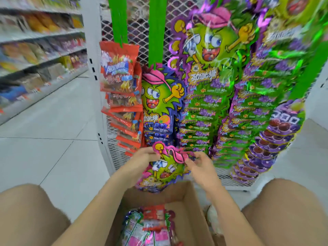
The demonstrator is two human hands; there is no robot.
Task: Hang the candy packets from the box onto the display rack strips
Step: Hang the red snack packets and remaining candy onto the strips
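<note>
Now, head view, the only one. The person is low in front of the rack, with the box open on the floor between the knees and spare packets lying in it.

One packet is held above the box by its top edge. The left hand pinches the upper left corner and the right hand pinches the pink cap at upper right, fingers of both curled on it.

The packet's long axis runs upright, top toward the rack, bottom at the box's far rim.

The green strip carrying blue packets hangs straight above the hands, nearer the left one. Its bare length lies above those packets, so the lift is probably straight up.
</note>
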